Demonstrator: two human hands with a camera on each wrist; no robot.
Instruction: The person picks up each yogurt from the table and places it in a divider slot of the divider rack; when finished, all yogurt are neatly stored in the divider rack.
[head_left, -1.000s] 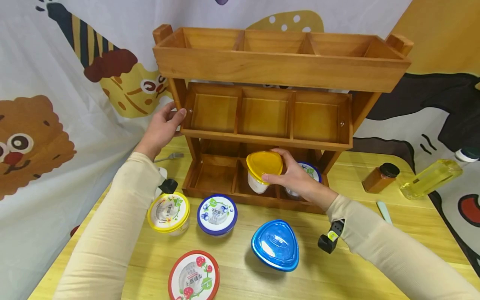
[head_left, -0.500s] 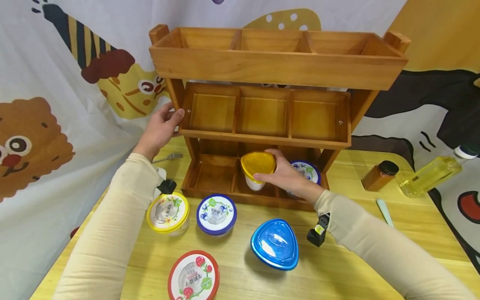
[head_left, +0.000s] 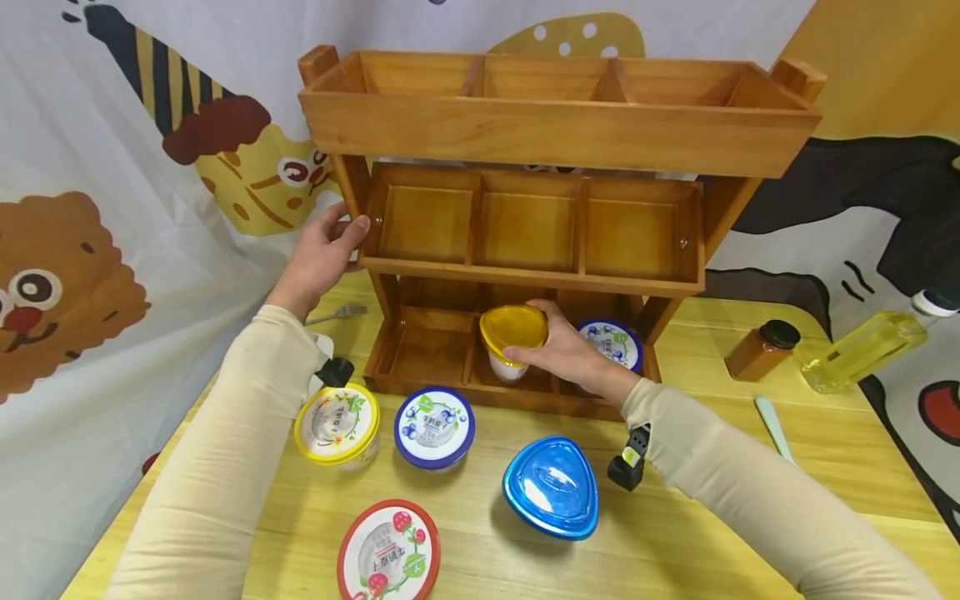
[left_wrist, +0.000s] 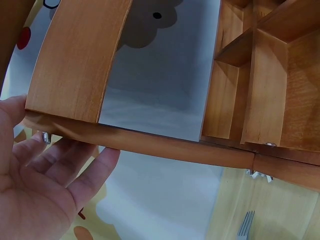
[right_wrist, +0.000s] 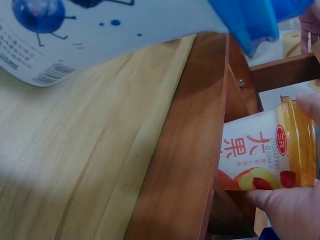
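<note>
A three-tier wooden rack [head_left: 555, 133] with divided trays stands at the back of the table. My left hand [head_left: 318, 258] holds its left side by the middle tray, thumb and fingers on the side frame [left_wrist: 150, 142] in the left wrist view. My right hand [head_left: 566, 350] grips a yellow-lidded yogurt cup [head_left: 512, 329] by the lid, in the middle compartment of the bottom tray. Fruit pictures show on the cup's wall [right_wrist: 257, 155] in the right wrist view. A blue-rimmed cup [head_left: 611, 342] sits in the compartment to its right, partly behind my hand.
On the table nearer me are a yellow-rimmed cup [head_left: 337, 423], a blue-rimmed cup [head_left: 433, 427], a red-rimmed cup [head_left: 388, 552] and a blue-lidded cup [head_left: 551, 487]. At right are a brown jar [head_left: 761, 350], an oil bottle [head_left: 862, 354] and a pale-green handle [head_left: 772, 425]. A fork [head_left: 341, 312] lies left.
My right hand has moved left and slightly down with the yellow-lidded cup, into the middle compartment. In the last half second it has barely shifted. My left hand has kept its hold on the rack.
</note>
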